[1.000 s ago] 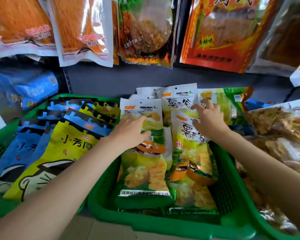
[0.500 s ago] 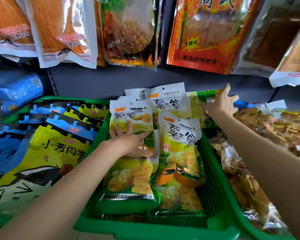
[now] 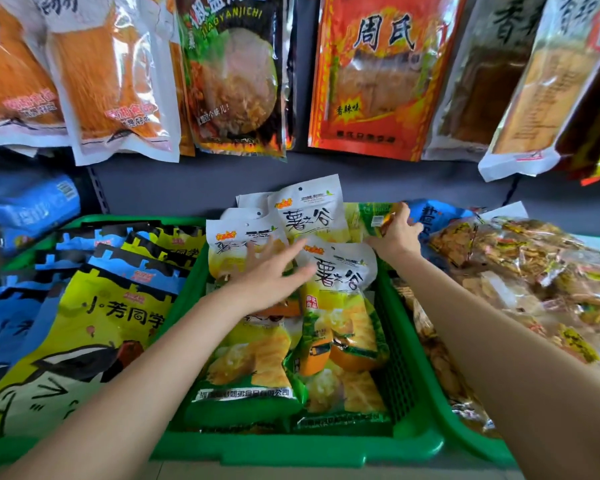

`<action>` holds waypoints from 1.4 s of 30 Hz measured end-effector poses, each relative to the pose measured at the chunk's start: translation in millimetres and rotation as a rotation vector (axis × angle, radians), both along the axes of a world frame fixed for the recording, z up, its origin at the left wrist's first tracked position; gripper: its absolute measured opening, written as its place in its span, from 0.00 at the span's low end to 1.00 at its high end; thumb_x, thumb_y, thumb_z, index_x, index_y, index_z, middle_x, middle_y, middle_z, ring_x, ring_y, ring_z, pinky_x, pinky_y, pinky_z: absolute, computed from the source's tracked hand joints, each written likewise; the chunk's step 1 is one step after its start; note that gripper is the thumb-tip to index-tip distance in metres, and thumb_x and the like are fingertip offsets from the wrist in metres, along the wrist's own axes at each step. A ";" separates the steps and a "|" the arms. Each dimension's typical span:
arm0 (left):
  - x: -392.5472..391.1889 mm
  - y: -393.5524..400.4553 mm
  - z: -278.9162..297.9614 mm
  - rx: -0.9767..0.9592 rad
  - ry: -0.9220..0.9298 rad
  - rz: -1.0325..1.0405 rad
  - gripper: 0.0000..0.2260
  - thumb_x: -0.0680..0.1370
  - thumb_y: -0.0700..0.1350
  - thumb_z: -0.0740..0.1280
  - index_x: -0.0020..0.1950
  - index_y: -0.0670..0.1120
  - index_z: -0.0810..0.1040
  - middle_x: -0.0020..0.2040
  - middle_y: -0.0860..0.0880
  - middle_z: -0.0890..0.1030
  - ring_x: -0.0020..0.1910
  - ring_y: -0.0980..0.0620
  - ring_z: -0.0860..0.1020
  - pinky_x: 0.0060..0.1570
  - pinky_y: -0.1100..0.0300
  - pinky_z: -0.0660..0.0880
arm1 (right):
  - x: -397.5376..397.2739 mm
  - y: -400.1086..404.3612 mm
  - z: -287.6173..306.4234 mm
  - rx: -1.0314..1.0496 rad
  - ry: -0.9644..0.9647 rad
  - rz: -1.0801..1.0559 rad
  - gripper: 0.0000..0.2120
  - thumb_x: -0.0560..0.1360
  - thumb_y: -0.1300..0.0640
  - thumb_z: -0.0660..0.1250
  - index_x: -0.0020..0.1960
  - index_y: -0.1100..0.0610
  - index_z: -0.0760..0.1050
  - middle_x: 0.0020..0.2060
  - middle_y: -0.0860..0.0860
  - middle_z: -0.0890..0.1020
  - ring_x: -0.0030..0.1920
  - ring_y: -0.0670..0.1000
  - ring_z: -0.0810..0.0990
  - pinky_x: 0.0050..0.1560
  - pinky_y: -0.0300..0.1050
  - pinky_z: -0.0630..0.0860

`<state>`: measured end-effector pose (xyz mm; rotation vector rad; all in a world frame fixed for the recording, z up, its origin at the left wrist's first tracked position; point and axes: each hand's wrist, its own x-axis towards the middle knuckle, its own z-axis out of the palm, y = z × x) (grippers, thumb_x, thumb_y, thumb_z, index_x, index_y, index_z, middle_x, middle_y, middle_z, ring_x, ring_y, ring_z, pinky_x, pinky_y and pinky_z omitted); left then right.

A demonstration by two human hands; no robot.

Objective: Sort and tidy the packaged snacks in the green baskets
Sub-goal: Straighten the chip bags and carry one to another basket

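L hand (image 3: 271,275) spread flat over the yellow packs (image 3: 340,317) in the mid basket (image 3: 291,448). R hand (image 3: 395,233) grips a green pack (image 3: 371,216) at the basket's back right corner (exact finger hold unclear). Risk: tugging it could topple the upright packs (image 3: 309,209) beside it.

Count, head view:
- Green baskets: 3. Left (image 3: 25,251), middle (image 3: 291,448), right (image 3: 471,441).
- White-topped yellow packs in middle basket: at least 4 visible; front one (image 3: 253,362). More may lie hidden.
- Cartoon packs in left basket: overlapped row of yellow (image 3: 94,337) and blue (image 3: 132,265); exact number cannot be told.
- Hanging bags (image 3: 371,74): about 7 across the top.
- Hands: 2, left (image 3: 267,275), right (image 3: 395,233).
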<state>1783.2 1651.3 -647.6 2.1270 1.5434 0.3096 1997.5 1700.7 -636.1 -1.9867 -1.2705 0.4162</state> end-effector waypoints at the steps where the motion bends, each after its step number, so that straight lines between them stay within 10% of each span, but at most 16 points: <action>1: 6.5 -5.9 -1.5 -0.004 0.073 -0.058 0.28 0.74 0.69 0.51 0.72 0.69 0.45 0.75 0.54 0.34 0.73 0.40 0.32 0.67 0.30 0.39 | 2.1 -1.3 -0.9 0.033 0.037 -0.050 0.36 0.73 0.57 0.69 0.73 0.57 0.51 0.68 0.65 0.59 0.60 0.67 0.70 0.59 0.54 0.69; 7: 12.0 -4.0 -25.6 -0.058 0.463 -0.134 0.31 0.75 0.69 0.52 0.72 0.68 0.40 0.76 0.53 0.37 0.71 0.33 0.32 0.67 0.33 0.34 | 14.6 -9.3 7.9 -0.007 0.504 -0.034 0.40 0.68 0.63 0.72 0.73 0.59 0.54 0.62 0.60 0.72 0.58 0.60 0.75 0.51 0.52 0.77; 12: 18.0 -2.8 -23.4 -0.089 0.511 -0.152 0.30 0.75 0.69 0.52 0.73 0.69 0.42 0.76 0.52 0.37 0.70 0.31 0.33 0.66 0.32 0.35 | 12.5 -44.4 50.4 0.277 0.356 0.014 0.24 0.73 0.58 0.67 0.65 0.57 0.60 0.39 0.52 0.73 0.40 0.53 0.74 0.37 0.45 0.71; 26: 6.2 -10.5 -12.0 -0.043 0.391 -0.299 0.27 0.76 0.64 0.57 0.72 0.68 0.50 0.77 0.56 0.43 0.75 0.37 0.41 0.71 0.34 0.42 | -48.6 -107.5 62.0 0.605 1.194 0.130 0.17 0.76 0.71 0.60 0.60 0.57 0.61 0.53 0.60 0.73 0.37 0.48 0.78 0.33 0.35 0.78; 30: -22.6 -6.0 -9.5 0.101 0.189 -0.055 0.22 0.79 0.53 0.60 0.73 0.57 0.62 0.75 0.49 0.61 0.70 0.47 0.65 0.67 0.49 0.65 | -73.9 -101.2 25.3 0.393 1.198 0.133 0.18 0.74 0.73 0.62 0.59 0.59 0.62 0.55 0.58 0.74 0.40 0.50 0.80 0.31 0.36 0.79; 33: -37.5 -8.0 -0.2 0.161 -0.081 0.156 0.17 0.82 0.47 0.55 0.70 0.48 0.69 0.62 0.46 0.75 0.41 0.54 0.74 0.37 0.63 0.68 | -79.2 -110.9 0.0 0.014 0.955 0.280 0.07 0.74 0.70 0.64 0.50 0.62 0.71 0.50 0.59 0.78 0.41 0.52 0.79 0.34 0.39 0.80; 38: -39.9 -1.7 -3.1 0.021 -0.175 0.142 0.24 0.79 0.61 0.51 0.72 0.52 0.63 0.72 0.50 0.66 0.69 0.49 0.67 0.68 0.52 0.63 | -58.3 -136.9 15.4 -0.327 0.728 0.449 0.05 0.76 0.60 0.65 0.48 0.61 0.77 0.37 0.55 0.82 0.33 0.52 0.80 0.32 0.41 0.78; 42: -18.5 -0.4 -14.0 -0.005 0.146 0.015 0.41 0.66 0.77 0.50 0.75 0.61 0.50 0.77 0.51 0.52 0.76 0.42 0.51 0.72 0.38 0.49 | -44.6 -133.5 21.7 0.082 0.240 0.337 0.07 0.76 0.61 0.64 0.39 0.59 0.77 0.29 0.50 0.77 0.27 0.48 0.74 0.28 0.39 0.71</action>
